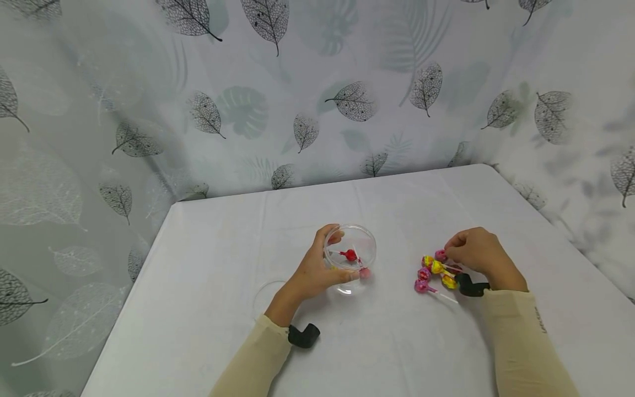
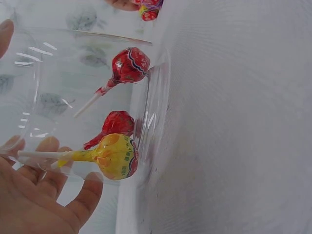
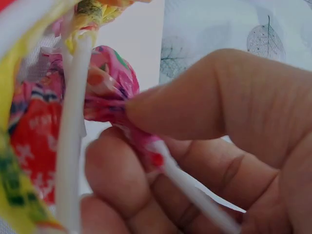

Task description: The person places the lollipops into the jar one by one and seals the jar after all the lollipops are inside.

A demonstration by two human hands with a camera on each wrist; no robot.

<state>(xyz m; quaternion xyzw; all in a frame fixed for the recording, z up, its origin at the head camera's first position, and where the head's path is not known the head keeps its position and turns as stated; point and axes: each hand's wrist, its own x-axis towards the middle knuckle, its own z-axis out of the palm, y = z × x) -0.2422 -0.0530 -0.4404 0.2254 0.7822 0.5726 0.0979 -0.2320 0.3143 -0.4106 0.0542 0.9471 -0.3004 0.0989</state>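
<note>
In the head view, my left hand (image 1: 313,273) grips a clear plastic jar (image 1: 349,290) standing on the table, fingers and thumb around its sides. Inside the jar, the left wrist view shows two red lollipops (image 2: 130,65) and a yellow lollipop (image 2: 116,157) with white sticks. Over at the right, my right hand (image 1: 480,255) is at a small pile of wrapped lollipops (image 1: 424,274). Close up in the right wrist view, thumb and fingers pinch a pink lollipop (image 3: 113,80) just below its head. A yellow wrapper and a white stick (image 3: 73,126) partly cover that view.
A clear round lid (image 1: 256,300) lies on the white table (image 1: 198,264), left of the jar and partly behind the left wrist. Leaf-patterned curtains (image 1: 317,71) stand behind the table and along both sides. Each wrist wears a black camera mount (image 1: 304,336).
</note>
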